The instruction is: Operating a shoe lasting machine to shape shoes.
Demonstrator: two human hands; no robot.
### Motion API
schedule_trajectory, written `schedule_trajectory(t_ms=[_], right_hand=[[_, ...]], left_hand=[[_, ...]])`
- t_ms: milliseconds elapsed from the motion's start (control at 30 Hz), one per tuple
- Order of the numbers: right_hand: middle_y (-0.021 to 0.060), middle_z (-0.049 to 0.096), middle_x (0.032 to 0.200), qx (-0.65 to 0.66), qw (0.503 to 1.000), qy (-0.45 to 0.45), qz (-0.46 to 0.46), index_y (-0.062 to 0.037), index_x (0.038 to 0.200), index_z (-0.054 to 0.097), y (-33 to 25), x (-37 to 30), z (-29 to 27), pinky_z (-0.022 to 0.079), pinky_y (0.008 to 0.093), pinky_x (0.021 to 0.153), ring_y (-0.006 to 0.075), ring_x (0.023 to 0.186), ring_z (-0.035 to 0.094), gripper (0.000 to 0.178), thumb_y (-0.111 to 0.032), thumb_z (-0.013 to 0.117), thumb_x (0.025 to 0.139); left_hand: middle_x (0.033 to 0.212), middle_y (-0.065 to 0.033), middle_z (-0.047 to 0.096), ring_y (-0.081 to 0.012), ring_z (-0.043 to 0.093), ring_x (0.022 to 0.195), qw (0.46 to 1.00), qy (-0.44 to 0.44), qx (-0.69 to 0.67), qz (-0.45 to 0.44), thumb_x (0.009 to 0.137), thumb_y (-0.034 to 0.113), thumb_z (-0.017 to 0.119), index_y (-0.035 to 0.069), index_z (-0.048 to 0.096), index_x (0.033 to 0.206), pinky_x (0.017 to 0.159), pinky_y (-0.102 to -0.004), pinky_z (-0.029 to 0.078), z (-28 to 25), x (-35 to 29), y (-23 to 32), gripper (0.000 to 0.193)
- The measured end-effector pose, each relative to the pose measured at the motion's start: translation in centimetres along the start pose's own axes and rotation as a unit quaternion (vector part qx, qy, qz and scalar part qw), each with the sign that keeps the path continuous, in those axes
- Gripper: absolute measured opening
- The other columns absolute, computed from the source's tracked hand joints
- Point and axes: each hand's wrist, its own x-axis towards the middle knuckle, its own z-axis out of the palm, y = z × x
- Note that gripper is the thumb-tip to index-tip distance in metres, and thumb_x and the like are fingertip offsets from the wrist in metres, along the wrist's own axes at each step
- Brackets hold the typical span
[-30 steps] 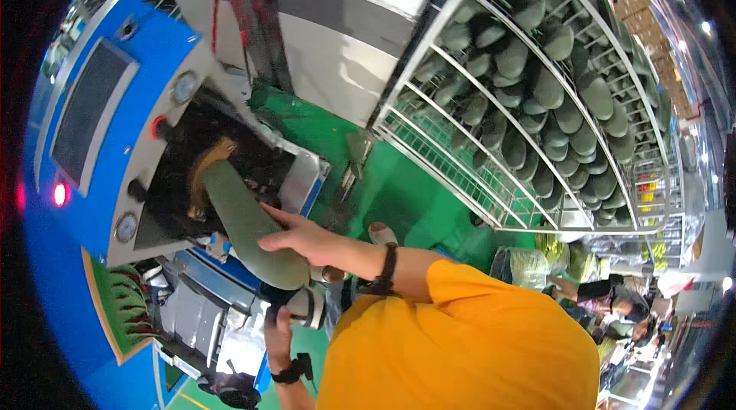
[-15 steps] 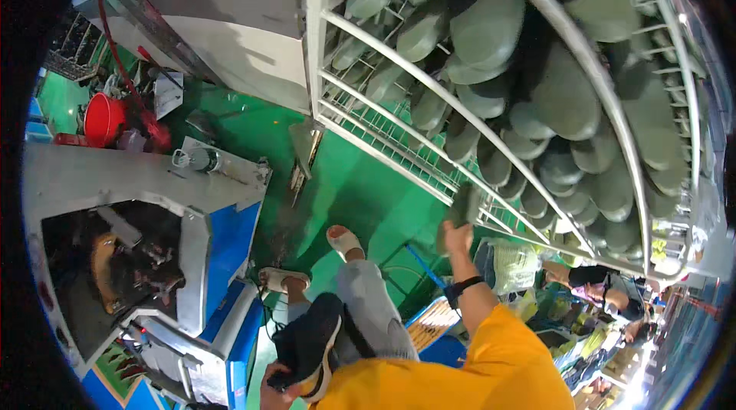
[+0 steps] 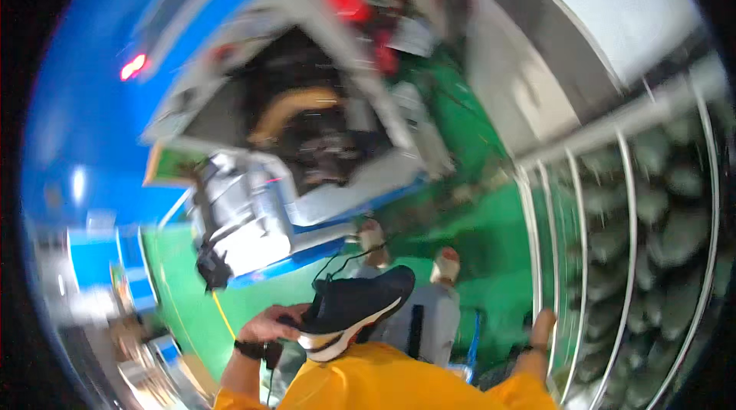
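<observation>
My left hand [image 3: 270, 323] is closed on the heel end of a black sneaker [image 3: 360, 299] with a white sole. The sneaker lies sideways in front of my body, its dark laces hanging loose. At the side of a white wire rack [image 3: 583, 241], my right hand [image 3: 543, 327] is small and blurred. Its fingers do not show clearly, and whether it holds anything is hidden. Many grey-green shoe lasts [image 3: 675, 237] fill the rack behind its bars.
Ahead stands a grey and blue machine [image 3: 399, 138] with a dark open cavity holding a curved orange-brown part [image 3: 295, 113]. A red bucket [image 3: 346, 1] is beyond it. Green floor [image 3: 491, 237] lies between machine and rack. Cartons [image 3: 195, 375] are at lower left.
My view has swung left, so the machine is now central and the rack at the right edge. The left hand has raised the sneaker. The last my right hand held no longer shows there.
</observation>
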Motion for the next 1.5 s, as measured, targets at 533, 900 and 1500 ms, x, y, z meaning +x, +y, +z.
schedule_trajectory(t_ms=[533, 900, 1500], right_hand=[[0.0247, 0.065, 0.127, 0.065, 0.449, -0.227, -0.862, 0.0068, 0.126, 0.061, -52.8, -71.5, 41.2, 0.054, 0.0441, 0.091, 0.0361, 0.105, 0.068, 0.029, 0.001, 0.054, 0.098], [0.0244, 0.059, 0.139, -0.115, 0.283, 0.096, -0.947, 0.0017, 0.132, 0.056, -55.2, -82.0, 53.7, 0.039, 0.0505, 0.108, 0.0419, 0.128, 0.057, 0.045, -0.031, 0.050, 0.102], [0.0187, 0.062, 0.136, -0.080, 0.355, 0.004, -0.931, -0.0026, 0.116, 0.066, -55.3, -83.3, 53.0, 0.038, 0.0485, 0.109, 0.0371, 0.130, 0.054, 0.037, -0.028, 0.066, 0.089]], left_hand=[[0.146, -0.0232, 0.051, -0.0417, 0.059, 0.119, 0.733, 0.665, 0.120, -0.071, 0.074, 0.017, 0.078, 0.003, 0.070, 0.083, 0.099, -0.0456, 0.050, -21.0, 2.5, -20.4, 0.019], [0.133, -0.0329, 0.053, -0.0443, 0.051, 0.127, 0.741, 0.660, -0.099, 0.068, 0.074, 0.049, 0.084, -0.013, 0.042, 0.139, 0.109, -0.0446, 0.041, -45.7, 18.7, -7.1, 0.099], [0.107, -0.0073, 0.072, -0.0232, 0.070, 0.098, 0.693, 0.293, -0.595, 0.282, 0.094, 0.054, 0.059, 0.010, 0.065, 0.119, 0.089, -0.0369, 0.056, -41.8, 11.7, -6.1, 0.050]])
